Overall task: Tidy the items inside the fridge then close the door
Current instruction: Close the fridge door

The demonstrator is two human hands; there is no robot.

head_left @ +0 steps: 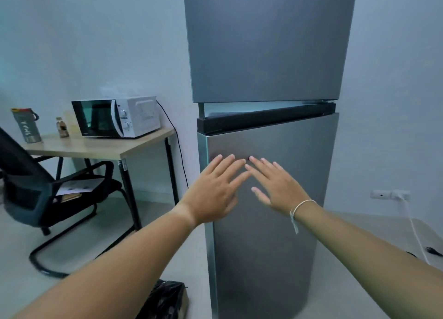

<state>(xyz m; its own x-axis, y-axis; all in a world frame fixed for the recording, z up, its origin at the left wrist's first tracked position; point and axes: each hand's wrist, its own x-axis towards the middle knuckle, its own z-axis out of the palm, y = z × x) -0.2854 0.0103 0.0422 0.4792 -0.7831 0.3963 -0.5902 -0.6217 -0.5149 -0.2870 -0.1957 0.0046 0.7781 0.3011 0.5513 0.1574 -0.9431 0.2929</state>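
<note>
Both hands flat on the lower fridge door (275,222), fingers straight and spread, gripping nothing: left hand (215,194) beside right hand (278,186), fingertips nearly touching. Door sits slightly ajar at its top left corner. Freezer door (268,43) above is closed. Microwave (116,117) on a wooden table (96,148) to the left.

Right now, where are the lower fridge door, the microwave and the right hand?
lower fridge door (282,234), head view, bare steel front below the hands
microwave (115,118), head view, its front
right hand (279,186), head view, back of the hand
</note>
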